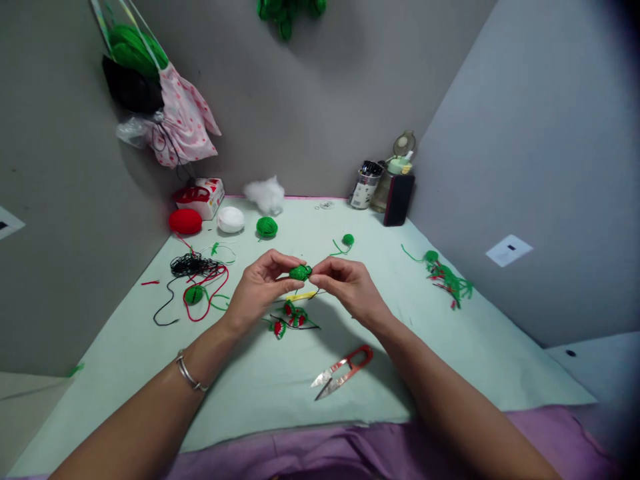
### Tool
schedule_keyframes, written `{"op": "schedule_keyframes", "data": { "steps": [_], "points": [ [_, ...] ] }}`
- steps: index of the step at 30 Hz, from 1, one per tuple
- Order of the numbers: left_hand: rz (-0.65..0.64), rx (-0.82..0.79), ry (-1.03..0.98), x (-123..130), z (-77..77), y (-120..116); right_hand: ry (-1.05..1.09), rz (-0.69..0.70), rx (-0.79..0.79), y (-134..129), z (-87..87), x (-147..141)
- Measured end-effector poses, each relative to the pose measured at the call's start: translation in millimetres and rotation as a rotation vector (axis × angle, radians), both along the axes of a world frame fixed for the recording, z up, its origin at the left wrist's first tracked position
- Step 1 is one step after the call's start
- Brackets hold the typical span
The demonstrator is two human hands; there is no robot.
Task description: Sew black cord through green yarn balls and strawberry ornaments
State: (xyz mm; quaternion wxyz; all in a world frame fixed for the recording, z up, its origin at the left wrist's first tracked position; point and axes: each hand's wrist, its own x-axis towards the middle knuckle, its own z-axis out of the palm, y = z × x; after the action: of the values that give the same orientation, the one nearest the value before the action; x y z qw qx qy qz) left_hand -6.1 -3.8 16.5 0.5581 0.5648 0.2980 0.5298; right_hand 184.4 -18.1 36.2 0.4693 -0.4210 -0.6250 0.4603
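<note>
Between the thumb and fingers of my left hand (260,283) is a small green crocheted piece (300,273), held above the middle of the table. My right hand (350,283) pinches black yarn at the piece's right end, its fingertips touching or nearly touching the piece. Just below lies a yellow crochet hook (301,296), partly hidden. Small red, white and green crocheted pieces (279,328) with black strands rest under my hands. Closer to me are thread snips (345,370) with an orange-red handle.
Red (185,221), white (231,219) and green yarn balls (267,227) stand at the back left, near white stuffing (267,195). Tangled black yarn (195,265) lies left. At right is a green and red crocheted bunch (453,283). A phone (399,200) leans by a pen cup (365,187).
</note>
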Motion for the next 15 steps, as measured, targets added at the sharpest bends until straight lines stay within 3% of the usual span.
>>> {"op": "schedule_keyframes", "data": {
  "steps": [6, 15],
  "points": [
    [-0.003, -0.01, 0.007, -0.4, 1.8, 0.4, -0.164, 0.023, 0.184, 4.2, 1.8, 10.1],
    [-0.032, -0.045, 0.006, 0.5, 3.4, -0.6, -0.148, 0.162, 0.202, 8.6, 3.1, 21.8]
  ]
}}
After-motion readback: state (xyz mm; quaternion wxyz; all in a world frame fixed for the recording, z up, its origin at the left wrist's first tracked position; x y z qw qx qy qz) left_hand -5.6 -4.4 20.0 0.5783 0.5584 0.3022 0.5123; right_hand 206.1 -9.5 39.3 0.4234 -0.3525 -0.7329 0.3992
